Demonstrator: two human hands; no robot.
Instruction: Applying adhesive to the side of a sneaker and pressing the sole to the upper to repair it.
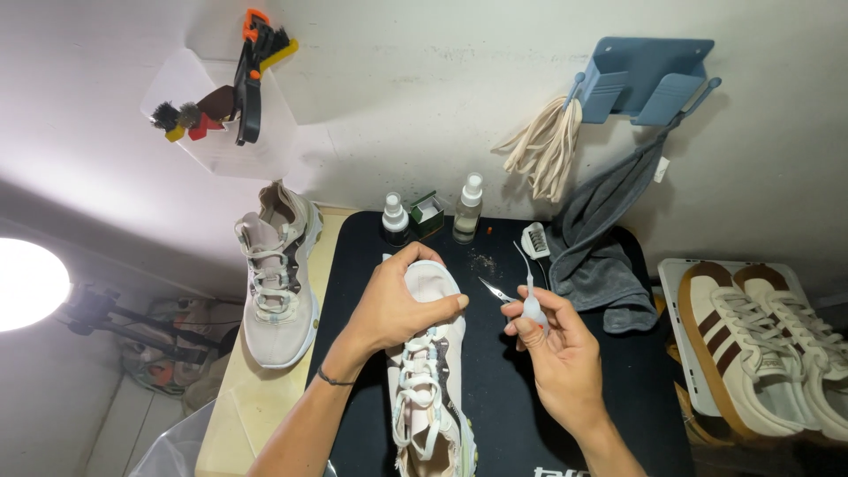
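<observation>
My left hand is clamped over the toe of a pale beige sneaker, fingers curled around its front and thumb along the side, pressing it down on the black mat. The shoe lies lengthwise on that mat with its toe pointing away from me and its laces facing up. My right hand hovers just beside the toe, thumb and forefinger pinched together on a small pair of scissors with a white handle; its thin blades point left toward the shoe, close to my left fingertips but not touching them.

Further back on the mat stand 2 small spray bottles, a little green box between them, and a white brush. A grey cloth hangs from a blue wall holder beside a bundle of cream laces. The matching sneaker rests on the wooden tabletop to my left. 2 white shoes with brown stripes sit on a tray at my right.
</observation>
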